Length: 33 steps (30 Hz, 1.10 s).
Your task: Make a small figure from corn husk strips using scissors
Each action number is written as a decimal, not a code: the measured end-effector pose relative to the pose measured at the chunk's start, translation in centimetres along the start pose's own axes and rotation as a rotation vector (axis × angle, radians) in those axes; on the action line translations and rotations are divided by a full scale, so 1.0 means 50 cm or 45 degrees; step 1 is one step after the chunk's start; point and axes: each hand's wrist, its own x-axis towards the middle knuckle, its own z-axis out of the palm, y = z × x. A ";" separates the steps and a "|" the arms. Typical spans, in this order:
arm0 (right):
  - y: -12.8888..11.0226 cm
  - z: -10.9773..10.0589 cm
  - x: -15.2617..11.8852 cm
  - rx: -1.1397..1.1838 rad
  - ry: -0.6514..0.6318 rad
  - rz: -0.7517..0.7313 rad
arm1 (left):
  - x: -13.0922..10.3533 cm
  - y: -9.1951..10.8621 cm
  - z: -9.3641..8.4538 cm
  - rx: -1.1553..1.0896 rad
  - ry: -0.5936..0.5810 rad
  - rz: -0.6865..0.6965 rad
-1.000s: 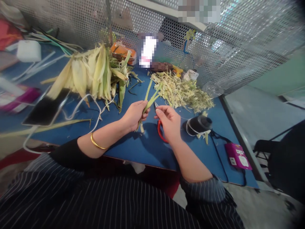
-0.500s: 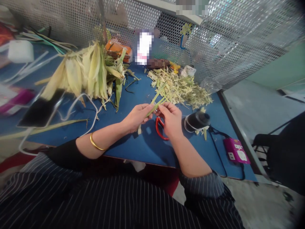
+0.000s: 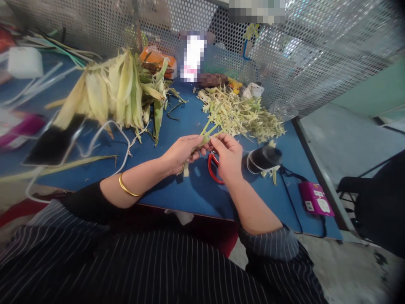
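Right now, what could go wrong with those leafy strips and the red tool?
The red-handled tool in the right grip is close to the left grip. Its tip is hidden, so if it's sharp, it might nick a finger. The thin green strips might tear if pulled too hard. The black cylinder is near the right wrist, so a sideways swing could bump it.

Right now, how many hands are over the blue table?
2. The left hand grips green strips near the middle. The right hand is just beside it, holding a red-handled tool, fingertips at the strips. Neither hand is fully hidden.
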 end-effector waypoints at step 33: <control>-0.010 -0.018 0.007 -0.053 -0.005 -0.157 | 0.009 0.004 -0.017 -0.247 -0.313 -0.375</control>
